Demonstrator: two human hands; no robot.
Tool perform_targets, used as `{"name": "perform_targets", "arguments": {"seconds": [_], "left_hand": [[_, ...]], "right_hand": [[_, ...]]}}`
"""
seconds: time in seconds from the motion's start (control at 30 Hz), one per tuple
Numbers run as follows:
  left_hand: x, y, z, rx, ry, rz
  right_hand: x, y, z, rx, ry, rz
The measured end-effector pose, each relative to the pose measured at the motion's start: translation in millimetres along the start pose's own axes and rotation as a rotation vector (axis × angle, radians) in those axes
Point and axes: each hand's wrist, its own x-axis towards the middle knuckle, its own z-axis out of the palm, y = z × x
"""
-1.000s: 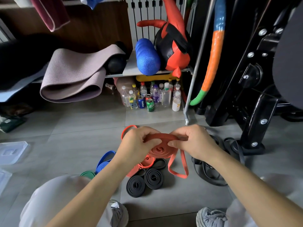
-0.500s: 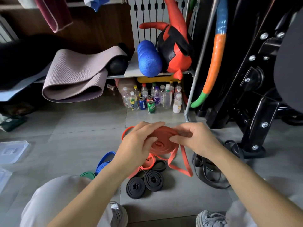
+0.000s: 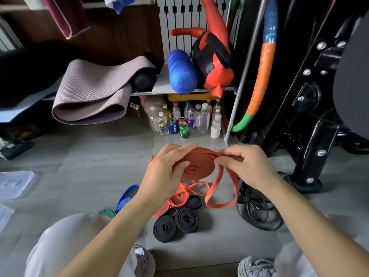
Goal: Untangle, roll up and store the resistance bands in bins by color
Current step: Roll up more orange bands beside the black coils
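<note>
1. My right fingers (image 3: 220,155) pinch the flat orange rubber resistance band (image 3: 196,166) at the coil's rim; my left fingers (image 3: 184,146) and thumb clamp the coil, held above the grey tiled floor (image 3: 99,176).
2. Since a second ago the coil has grown and the hanging tail shortened: rolling is nearly done, binning remains.
3. Beyond, a blue drink can (image 3: 173,126) reads "PEPSI".

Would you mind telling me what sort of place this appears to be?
Probably a home gym corner: a folded mat and foam roller on a shelf, with a black machine frame beside them.
</note>
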Motion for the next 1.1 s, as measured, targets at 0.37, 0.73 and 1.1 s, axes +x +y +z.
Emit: {"name": "perform_targets", "arguments": {"seconds": [0.37,0.73,1.1], "left_hand": [[0,-1,-3,-0.01,-0.089,0.011],[2,2,-2,-0.155,0.051,-0.058],[0,-6,5,0.138,-0.023,-0.006]], "right_hand": [[0,2,-4,0.032,0.001,0.02],[0,11,8,0.101,-0.148,0.102],[1,16,18,0.046,-0.11,0.105]]}}
